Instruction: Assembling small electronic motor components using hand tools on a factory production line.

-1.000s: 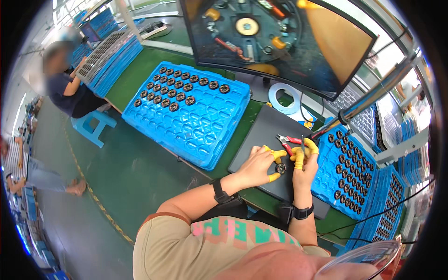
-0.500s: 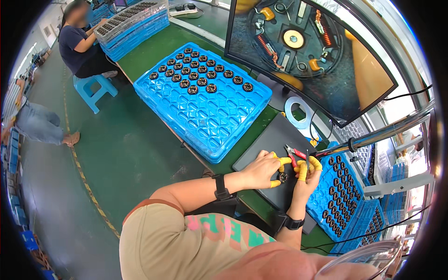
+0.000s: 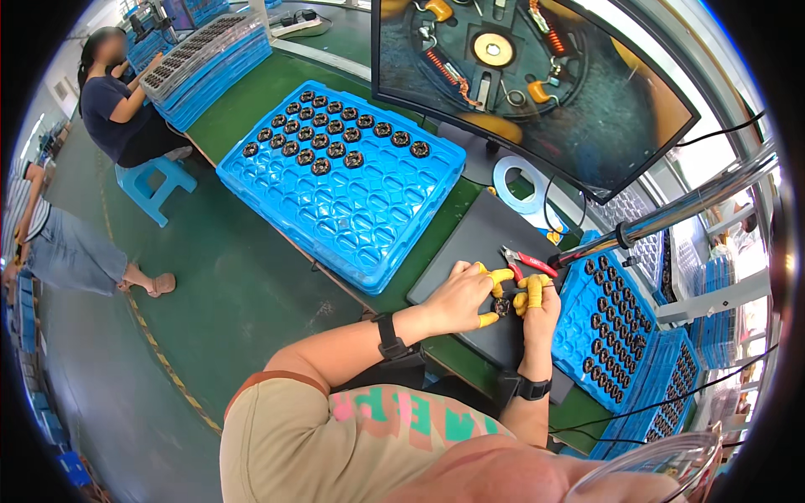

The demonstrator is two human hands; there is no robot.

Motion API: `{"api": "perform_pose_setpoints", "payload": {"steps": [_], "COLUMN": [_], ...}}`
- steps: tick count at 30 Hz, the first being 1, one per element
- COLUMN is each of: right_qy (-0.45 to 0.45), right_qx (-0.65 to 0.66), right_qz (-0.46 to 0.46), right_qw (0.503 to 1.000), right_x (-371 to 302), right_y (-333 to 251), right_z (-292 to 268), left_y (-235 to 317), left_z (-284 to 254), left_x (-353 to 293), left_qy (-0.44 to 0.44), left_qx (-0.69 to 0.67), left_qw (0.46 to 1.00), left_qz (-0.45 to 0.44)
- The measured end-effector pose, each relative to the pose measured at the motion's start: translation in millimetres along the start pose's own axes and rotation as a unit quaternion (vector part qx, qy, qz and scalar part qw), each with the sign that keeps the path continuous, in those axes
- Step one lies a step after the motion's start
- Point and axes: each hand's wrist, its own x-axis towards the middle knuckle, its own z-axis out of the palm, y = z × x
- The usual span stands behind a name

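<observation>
My left hand [image 3: 461, 300], with yellow finger cots on the fingertips, grips a small round black motor end cap [image 3: 501, 308] between thumb and fingers just above the dark mat [image 3: 470, 243]. Also in yellow cots, my right hand [image 3: 538, 308] is closed round a thin dark tool [image 3: 513, 292], whose tip points toward the part; its kind is too small to make out. Red-handled cutting pliers [image 3: 528, 262] lie on the mat just beyond my hands. A monitor [image 3: 537, 84] shows such a part enlarged, with copper coils, yellow components and a brass-coloured centre.
On the left stands a blue tray [image 3: 369, 210] partly filled with round parts; a second blue tray [image 3: 599, 335] of parts is at the right. A tape roll [image 3: 518, 186] lies below the monitor. A metal pole [image 3: 671, 218] crosses at right. A co-worker [image 3: 117, 101] sits far left.
My right hand has turned, and its thin tool, upright before, now points left toward the part. On the monitor a thin pointed tip now shows at the right. The whole view has shifted slightly.
</observation>
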Motion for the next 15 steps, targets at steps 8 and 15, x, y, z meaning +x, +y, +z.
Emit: {"api": "perform_pose_setpoints", "payload": {"steps": [8, 15], "right_qy": [0.003, 0.007], "right_qx": [-0.052, 0.015], "right_qz": [0.004, 0.01], "right_qw": [0.999, 1.0], "right_x": [-3.1, -4.4], "right_y": [-11.9, -8.9], "right_z": [4.7, -1.0], "left_y": [-3.6, -4.1], "left_z": [2.6, 5.3], "left_x": [-2.1, -2.0], "left_qy": [0.002, 0.011], "left_qx": [0.026, 0.022], "left_qw": [1.0, 0.999], "left_qz": [0.007, 0.022]}}
